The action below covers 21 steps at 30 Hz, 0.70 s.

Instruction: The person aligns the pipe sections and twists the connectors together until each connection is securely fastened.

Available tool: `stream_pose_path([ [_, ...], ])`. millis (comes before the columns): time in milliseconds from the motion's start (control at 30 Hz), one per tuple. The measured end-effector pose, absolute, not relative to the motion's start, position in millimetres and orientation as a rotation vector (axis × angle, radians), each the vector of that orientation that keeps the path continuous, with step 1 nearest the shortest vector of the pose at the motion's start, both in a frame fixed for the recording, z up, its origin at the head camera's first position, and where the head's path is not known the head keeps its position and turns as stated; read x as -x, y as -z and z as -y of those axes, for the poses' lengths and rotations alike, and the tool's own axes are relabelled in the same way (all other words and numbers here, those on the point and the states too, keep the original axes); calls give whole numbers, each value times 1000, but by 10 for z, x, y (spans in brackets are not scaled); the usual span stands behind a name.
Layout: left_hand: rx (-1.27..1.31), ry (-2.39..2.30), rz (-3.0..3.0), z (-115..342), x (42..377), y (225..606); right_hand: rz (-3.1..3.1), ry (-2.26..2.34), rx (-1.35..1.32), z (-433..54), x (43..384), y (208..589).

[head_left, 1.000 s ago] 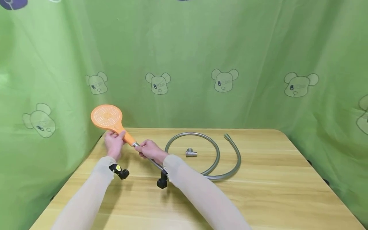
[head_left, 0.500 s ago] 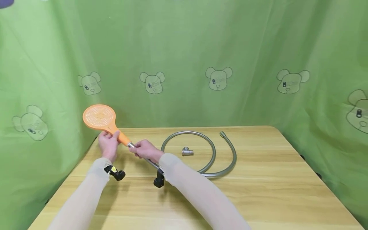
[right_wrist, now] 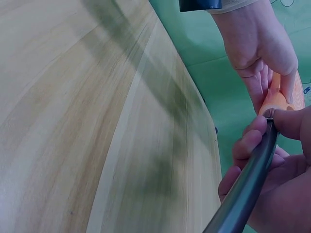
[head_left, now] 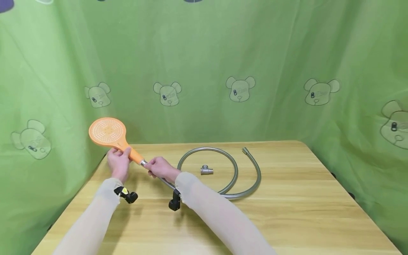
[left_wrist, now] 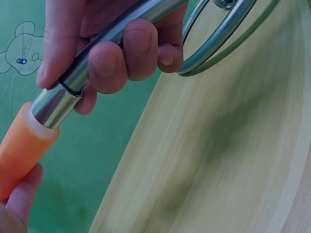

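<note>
Shower head [head_left: 107, 131]: orange, held up at far L corner of desk [head_left: 302, 212], tilted, holed face showing; handle [head_left: 136, 156] slants down to R.
L hand [head_left: 118, 164]: fingers gripping handle, thumb on its near side.
R hand [head_left: 162, 168]: fingers curled round hose [head_left: 236, 170] end, next to metal collar [left_wrist: 56, 107].
Collar: btwn handle & hose.
Hose: gray, loops mid desk; other end R of loop, pointing far.
T-fitting [head_left: 206, 170]: small, metal, lying inside loop, apart from hose.
Wrist cams [head_left: 174, 204]: blk, one per wrist.
Curtain [head_left: 197, 120]: green w/ bear prints [head_left: 240, 90], far side plus L & R.
</note>
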<state>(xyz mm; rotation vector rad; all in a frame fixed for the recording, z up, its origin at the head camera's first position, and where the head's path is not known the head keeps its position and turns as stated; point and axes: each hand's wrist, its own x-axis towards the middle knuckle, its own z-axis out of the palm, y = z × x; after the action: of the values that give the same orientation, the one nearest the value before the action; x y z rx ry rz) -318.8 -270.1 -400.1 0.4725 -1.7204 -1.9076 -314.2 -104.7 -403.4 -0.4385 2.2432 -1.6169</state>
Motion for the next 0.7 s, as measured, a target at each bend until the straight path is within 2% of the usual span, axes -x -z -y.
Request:
stream_pose_path([
  [700,-485,1886,1708,2665,3174,3973,-2253,1610,458,1029,3135,4011],
])
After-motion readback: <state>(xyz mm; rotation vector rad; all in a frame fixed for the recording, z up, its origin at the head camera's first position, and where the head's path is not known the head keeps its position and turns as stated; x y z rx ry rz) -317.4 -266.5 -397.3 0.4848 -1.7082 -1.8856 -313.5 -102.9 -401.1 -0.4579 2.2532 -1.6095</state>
